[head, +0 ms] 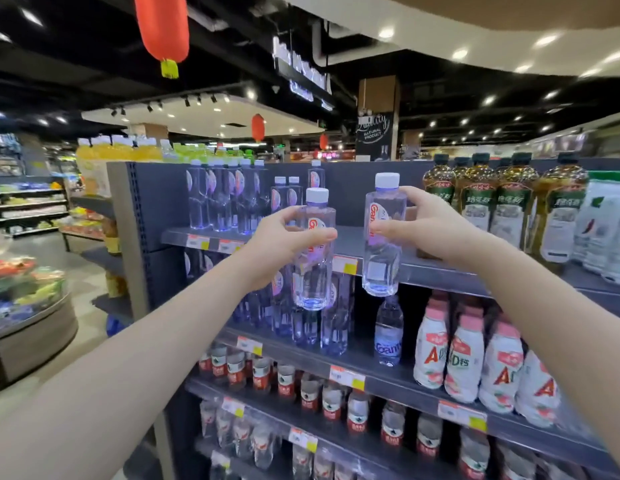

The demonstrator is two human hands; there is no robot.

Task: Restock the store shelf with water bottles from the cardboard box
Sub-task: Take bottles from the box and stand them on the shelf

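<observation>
- The left hand [284,242] is gripping a clear water bottle [313,251] around its upper body, fingers curled over the label, holding it upright in the air in front of the top shelf [440,268].
- The right hand [424,223] is pinching a second water bottle [383,233] at shoulder height, thumb in front and fingers behind; its base is hanging just past the shelf's front edge.
- More clear bottles [225,197] are standing at the back left of the top shelf, with an open stretch of shelf behind the two held bottles.
- Dark oil bottles [509,202] are standing to the right on the same shelf.
- White drink bottles [464,362] are sitting on a lower shelf; their labels are blurring, possibly reading "AD".
</observation>
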